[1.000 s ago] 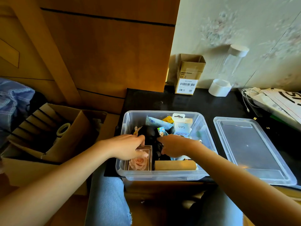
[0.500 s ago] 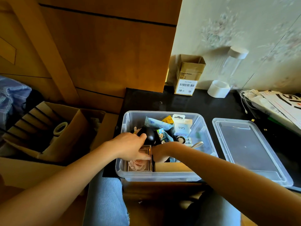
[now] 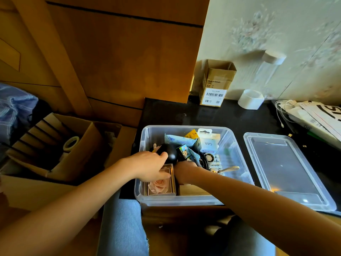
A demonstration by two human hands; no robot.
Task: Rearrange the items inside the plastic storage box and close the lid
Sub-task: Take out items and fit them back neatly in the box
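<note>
Clear plastic box: it sits at the near edge of the black counter, open and crowded, with both hands reaching into its near-left part.
Rose case: a small clear-walled case with a pink rose lies in the near-left corner, tight against the front wall.
Wooden block: a pale block lies just to the right of the rose case, along the same front wall.
Left hand: it lies over the far end of the rose case, fingers curled down; the thumb touches a black rounded object, and whether the fingers grip the case or merely press on it cannot be told.
Right hand: it dips down behind the rose case, and its fingers are hidden, so their state cannot be told.
Step in hand: probably settling the tall black object lower among the other items.
Doing it well: hold the rose case steady, ease the black object flat rather than force it, and get everything below the rim.
Far clutter: a blue packet and a white carton marked 088 lean at the back.
Lid: it lies flat on the counter just right of the box, not yet fitted.
</note>
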